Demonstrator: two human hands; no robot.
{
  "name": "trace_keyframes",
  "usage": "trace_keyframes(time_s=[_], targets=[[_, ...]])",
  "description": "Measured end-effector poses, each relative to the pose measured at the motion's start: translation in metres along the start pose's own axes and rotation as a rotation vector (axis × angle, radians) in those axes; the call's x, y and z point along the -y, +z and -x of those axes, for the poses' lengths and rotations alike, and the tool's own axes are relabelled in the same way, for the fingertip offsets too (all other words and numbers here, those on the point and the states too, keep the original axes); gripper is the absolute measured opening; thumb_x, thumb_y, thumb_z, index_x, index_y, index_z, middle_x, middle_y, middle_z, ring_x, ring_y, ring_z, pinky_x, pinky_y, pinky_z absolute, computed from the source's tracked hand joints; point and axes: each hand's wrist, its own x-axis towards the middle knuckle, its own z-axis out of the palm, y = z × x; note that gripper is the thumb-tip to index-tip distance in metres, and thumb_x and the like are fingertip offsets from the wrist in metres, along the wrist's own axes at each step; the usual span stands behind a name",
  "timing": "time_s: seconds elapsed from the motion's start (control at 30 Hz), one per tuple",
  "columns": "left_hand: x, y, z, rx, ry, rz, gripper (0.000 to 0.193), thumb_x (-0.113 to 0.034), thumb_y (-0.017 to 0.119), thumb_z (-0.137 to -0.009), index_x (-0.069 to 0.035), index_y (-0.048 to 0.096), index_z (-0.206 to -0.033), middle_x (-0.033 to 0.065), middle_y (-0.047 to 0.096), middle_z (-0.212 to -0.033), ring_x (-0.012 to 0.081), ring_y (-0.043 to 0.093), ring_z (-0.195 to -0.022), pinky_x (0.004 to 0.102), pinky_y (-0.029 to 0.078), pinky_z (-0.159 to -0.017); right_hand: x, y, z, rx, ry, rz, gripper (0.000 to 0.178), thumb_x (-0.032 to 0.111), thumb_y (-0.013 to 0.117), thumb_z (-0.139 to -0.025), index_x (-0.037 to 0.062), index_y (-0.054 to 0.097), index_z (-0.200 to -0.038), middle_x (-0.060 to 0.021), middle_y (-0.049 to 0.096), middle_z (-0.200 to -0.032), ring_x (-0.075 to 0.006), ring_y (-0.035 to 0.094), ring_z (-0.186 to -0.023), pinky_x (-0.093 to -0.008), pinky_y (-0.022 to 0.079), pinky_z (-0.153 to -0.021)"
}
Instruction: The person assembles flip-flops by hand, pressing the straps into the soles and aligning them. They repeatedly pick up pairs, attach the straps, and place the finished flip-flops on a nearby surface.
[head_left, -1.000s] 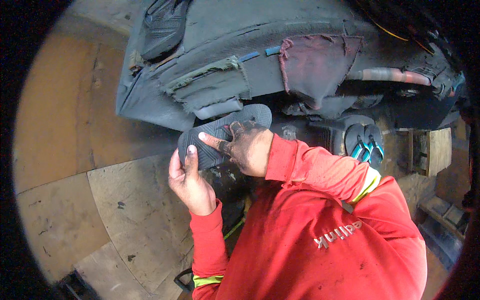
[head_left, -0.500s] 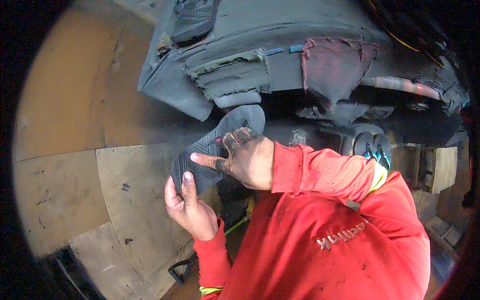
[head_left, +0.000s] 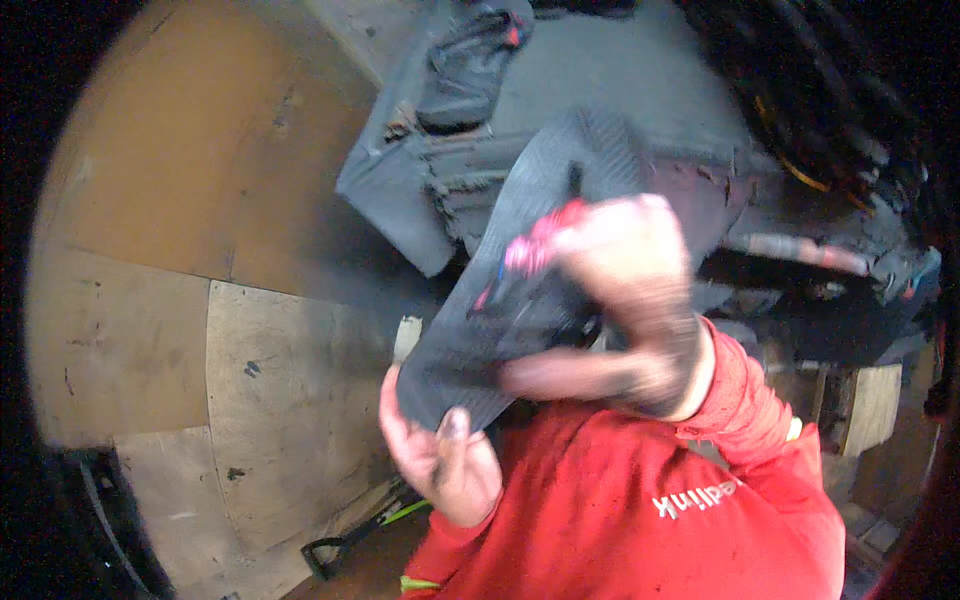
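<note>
Sole (head_left: 455, 345) slants away from the left hand (head_left: 455, 478) pinching its near end, while the blurred right hand (head_left: 635, 285) bends over it, thumb spread, grip unclear.

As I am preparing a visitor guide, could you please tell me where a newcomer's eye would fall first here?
Probably on the dark grey sole held up mid-view, its lower end gripped by the left hand. Next, perhaps, on the pink-and-red patch by the blurred right hand, too smeared to identify. The bright red top at the lower right also stands out.
</note>
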Motion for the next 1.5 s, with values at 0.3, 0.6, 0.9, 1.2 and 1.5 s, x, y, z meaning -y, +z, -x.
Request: trace_keyframes(time_s=[0.3, 0.6, 0.9, 1.2, 1.5], targets=[[0.043, 0.066, -0.092, 0.486, 0.229, -0.587, 0.017, -0.007, 0.062, -0.095, 0.001, 0.063, -0.110, 0.0128, 0.065, -0.105, 0.0140, 0.065, -0.087, 0.0274, 0.054, -0.071, -0.004, -0.015, 0.070, -0.449, 1.322, -1.845, 0.044, 0.035, 0.052, -0.101, 0.0038, 0.046, -0.133, -0.0279, 0.062, -0.118, -0.0395, 0.068, -0.097, -0.0488, 0.060, -0.074], [0.031, 0.083, -0.266, 0.678, 0.909, -1.421, 0.034, -0.013, 0.062, -0.086, -0.011, 0.067, -0.120, 0.0119, 0.062, -0.125, 0.0307, 0.063, -0.109, 0.0410, 0.052, -0.090, -0.004, -0.017, 0.069, -0.695, 1.335, -1.601, 0.039, 0.031, 0.048, -0.103, 0.0017, 0.049, -0.130, -0.0233, 0.067, -0.111, -0.0402, 0.070, -0.093, -0.0442, 0.063, -0.068], [0.036, 0.010, -0.106, 0.758, 0.770, -0.987, 0.038, 0.003, 0.072, -0.079, -0.004, 0.065, -0.116, 0.0175, 0.047, -0.141, 0.0244, 0.066, -0.091, 0.0337, 0.056, -0.076, 0.011, 0.016, 0.063, -0.697, 1.255, -1.595, 0.033, 0.013, 0.054, -0.100, 0.0014, 0.050, -0.131, -0.0166, 0.065, -0.117, -0.0369, 0.068, -0.102, -0.0448, 0.061, -0.078], [0.061, 0.000, -0.087, 0.537, -0.450, 0.039, 0.086, 0.002, 0.061, -0.092, -0.008, 0.006, -0.157, 0.0176, 0.052, -0.137, 0.0241, 0.061, -0.115, 0.0385, 0.055, -0.094, 0.026, 0.048, 0.061, -0.621, 1.229, -1.568, 0.029, 0.010, 0.055, -0.099, 0.0016, 0.055, -0.126, -0.0148, 0.066, -0.119, -0.0353, 0.065, -0.110, -0.0472, 0.058, -0.087], [0.059, 0.003, -0.066, 0.597, -0.535, 0.036, 0.089, -0.001, 0.058, -0.096, -0.014, -0.006, -0.157, 0.0193, 0.060, -0.123, 0.0238, 0.071, -0.086, 0.0327, 0.062, -0.072, 0.026, 0.029, 0.066, -0.550, 1.278, -1.590, 0.031, 0.009, 0.055, -0.098, 0.0018, 0.052, -0.127, -0.0165, 0.062, -0.122, -0.0368, 0.064, -0.108, -0.0510, 0.057, -0.091]])
